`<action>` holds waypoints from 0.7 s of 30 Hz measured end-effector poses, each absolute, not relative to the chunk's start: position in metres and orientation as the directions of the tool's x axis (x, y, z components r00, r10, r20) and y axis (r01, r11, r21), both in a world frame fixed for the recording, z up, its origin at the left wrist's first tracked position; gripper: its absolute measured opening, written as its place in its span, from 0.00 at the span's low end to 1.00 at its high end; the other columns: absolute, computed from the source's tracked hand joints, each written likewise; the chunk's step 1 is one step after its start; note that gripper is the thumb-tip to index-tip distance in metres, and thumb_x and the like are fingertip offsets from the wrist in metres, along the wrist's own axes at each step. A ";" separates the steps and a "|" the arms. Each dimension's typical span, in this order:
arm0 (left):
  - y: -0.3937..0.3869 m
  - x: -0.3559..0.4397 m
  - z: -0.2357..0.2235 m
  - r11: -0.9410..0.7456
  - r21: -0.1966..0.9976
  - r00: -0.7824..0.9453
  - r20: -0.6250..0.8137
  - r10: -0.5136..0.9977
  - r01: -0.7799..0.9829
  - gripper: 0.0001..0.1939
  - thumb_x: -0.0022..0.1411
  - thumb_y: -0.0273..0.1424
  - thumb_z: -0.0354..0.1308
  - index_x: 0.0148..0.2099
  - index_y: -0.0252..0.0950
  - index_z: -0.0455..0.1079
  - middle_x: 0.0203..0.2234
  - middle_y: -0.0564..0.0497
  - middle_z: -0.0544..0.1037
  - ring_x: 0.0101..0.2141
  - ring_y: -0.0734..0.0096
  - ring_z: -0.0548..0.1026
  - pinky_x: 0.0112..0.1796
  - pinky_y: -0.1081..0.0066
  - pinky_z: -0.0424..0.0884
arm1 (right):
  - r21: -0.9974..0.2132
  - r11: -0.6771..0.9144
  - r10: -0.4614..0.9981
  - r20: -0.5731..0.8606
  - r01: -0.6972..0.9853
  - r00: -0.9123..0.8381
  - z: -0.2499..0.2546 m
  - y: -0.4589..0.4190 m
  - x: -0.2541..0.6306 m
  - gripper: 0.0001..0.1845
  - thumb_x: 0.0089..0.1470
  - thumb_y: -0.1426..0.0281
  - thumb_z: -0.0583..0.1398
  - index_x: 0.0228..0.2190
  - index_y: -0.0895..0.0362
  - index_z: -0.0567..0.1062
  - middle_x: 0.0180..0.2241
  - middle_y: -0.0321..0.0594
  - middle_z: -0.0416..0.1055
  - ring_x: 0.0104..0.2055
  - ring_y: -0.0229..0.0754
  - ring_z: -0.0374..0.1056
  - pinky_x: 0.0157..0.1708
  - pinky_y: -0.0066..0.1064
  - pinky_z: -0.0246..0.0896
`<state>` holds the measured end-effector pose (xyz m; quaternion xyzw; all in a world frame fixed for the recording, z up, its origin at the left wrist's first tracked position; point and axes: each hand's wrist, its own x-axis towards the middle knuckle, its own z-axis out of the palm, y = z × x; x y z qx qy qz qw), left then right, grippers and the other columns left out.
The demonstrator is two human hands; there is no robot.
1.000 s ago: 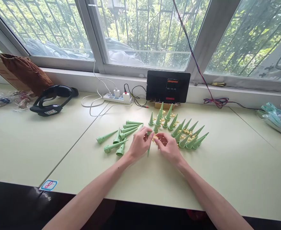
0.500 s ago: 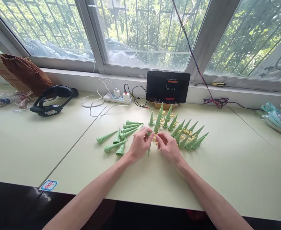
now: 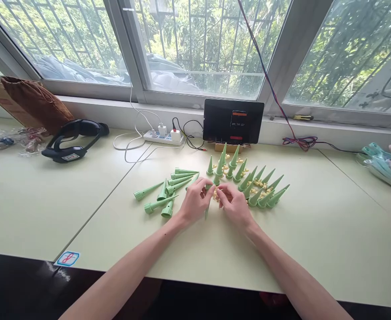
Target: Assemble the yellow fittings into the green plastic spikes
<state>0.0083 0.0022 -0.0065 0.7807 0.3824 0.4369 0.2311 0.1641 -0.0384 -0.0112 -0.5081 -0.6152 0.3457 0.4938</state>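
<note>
My left hand is closed around a green plant watering spike, whose pointed end sticks out below the fingers. Close beside it, my right hand is closed too, thumb and fingertips pinched near the spike's upper end. Small yellow valve pieces show between the two hands; whether the right fingers hold one is hidden. Several loose green spikes lie left of my left hand. Beyond and right of the hands, several more spikes stand or lean with yellow valves among them.
A tablet showing a timer stands at the back, right of a white power strip with cables. Black goggles and a brown pouch are at left. Bundled wires and bagged teal and pink items are at right.
Both hands stay almost in the same place, fingertips together at the spike. Only slight finger movement shows, and the tablet's timer has advanced.
</note>
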 end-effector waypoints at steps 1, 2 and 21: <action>0.002 0.008 -0.006 -0.599 0.695 0.323 0.505 0.801 0.397 0.07 0.68 0.32 0.53 0.37 0.37 0.67 0.31 0.53 0.72 0.26 0.76 0.68 0.29 0.72 0.66 | -0.920 0.248 0.965 0.261 0.302 0.004 -0.011 -0.039 0.164 0.15 0.62 0.57 0.57 0.38 0.56 0.73 0.32 0.40 0.74 0.25 0.40 0.69 0.25 0.31 0.66; 0.002 0.008 -0.006 -0.597 0.696 0.321 0.504 0.802 0.399 0.06 0.68 0.32 0.53 0.37 0.37 0.67 0.31 0.53 0.72 0.26 0.76 0.68 0.29 0.72 0.66 | -0.913 0.252 0.964 0.267 0.320 0.004 -0.011 -0.039 0.164 0.15 0.62 0.57 0.58 0.38 0.56 0.74 0.33 0.41 0.74 0.26 0.40 0.70 0.26 0.31 0.66; 0.002 0.008 -0.003 -0.592 0.694 0.308 0.506 0.806 0.410 0.07 0.68 0.32 0.53 0.37 0.37 0.68 0.31 0.53 0.72 0.25 0.76 0.68 0.28 0.72 0.67 | -0.908 0.257 0.964 0.266 0.331 -0.019 -0.011 -0.039 0.164 0.15 0.60 0.56 0.58 0.38 0.56 0.74 0.34 0.43 0.75 0.26 0.41 0.70 0.25 0.31 0.66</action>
